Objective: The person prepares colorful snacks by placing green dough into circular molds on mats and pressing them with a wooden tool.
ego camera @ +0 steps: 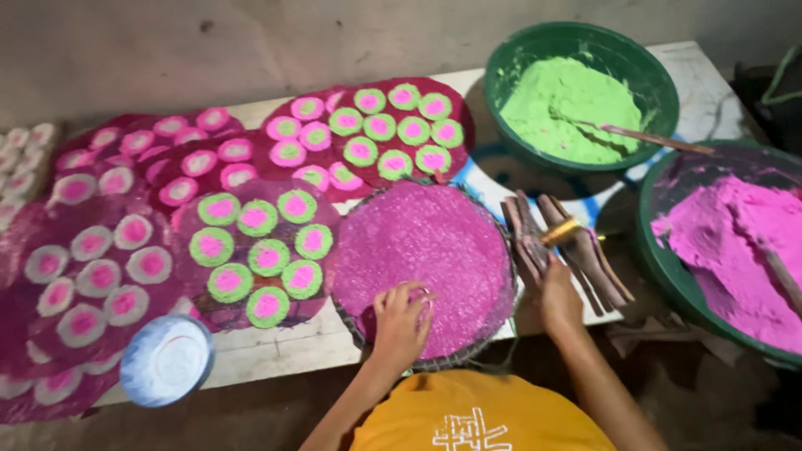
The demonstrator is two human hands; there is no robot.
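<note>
Two green basins hold green powder (pixel 571 107) and pink powder (pixel 725 250); left hand (pixel 401 321) fingers spread flat on the pink-coated disc (pixel 426 250), right hand (pixel 558 299) fingers clamped on wooden sticks (pixel 576 246).

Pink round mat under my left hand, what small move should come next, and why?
Probably lift the left hand off the mat. It presses the near edge, its face bears no dots yet, unlike the dotted mats beside it, and the right hand touches the wooden tools.

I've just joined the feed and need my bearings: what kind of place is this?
Probably a small handcraft food workshop, not a factory. Two green basins hold green paste and pink paste, round woven trays carry rows of pink-and-green discs, and the left hand works on a pink-coated tray on a rough bench.
</note>
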